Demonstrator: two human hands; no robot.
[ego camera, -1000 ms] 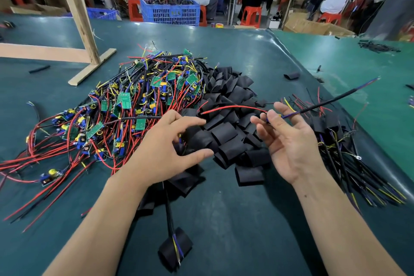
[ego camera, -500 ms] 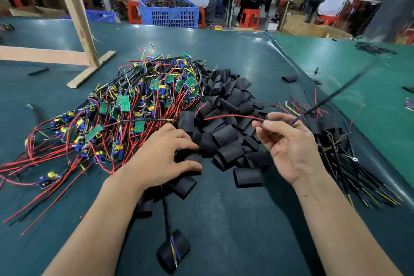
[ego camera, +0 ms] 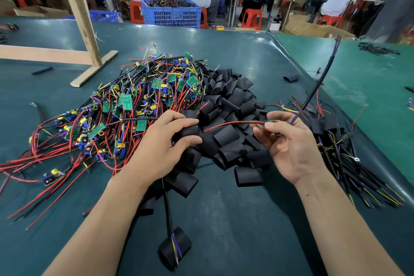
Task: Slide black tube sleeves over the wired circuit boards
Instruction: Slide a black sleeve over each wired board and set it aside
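Note:
A heap of green circuit boards (ego camera: 125, 101) with red, black and yellow wires covers the mat's left middle. Beside it lies a pile of flat black tube sleeves (ego camera: 230, 139). My left hand (ego camera: 161, 148) grips one black sleeve (ego camera: 188, 132) between thumb and fingers at the pile's near edge. A red and black wire pair (ego camera: 233, 123) runs from that sleeve to my right hand (ego camera: 291, 143), which pinches its end. A long black cable (ego camera: 318, 87) rises from my right hand toward the upper right. A sleeved board (ego camera: 174, 248) lies near the front.
A bundle of sleeved, wired boards (ego camera: 349, 159) lies to the right of my right hand. A wooden frame (ego camera: 80, 29) stands at the back left. A loose sleeve (ego camera: 291, 78) lies farther back. Beyond the green mat (ego camera: 246, 219) are a blue crate (ego camera: 172, 13) and seated people.
My left hand has closed on a sleeve and lifted slightly. My right hand shifted left and gathered the red and black wire; the long black cable swung more upright.

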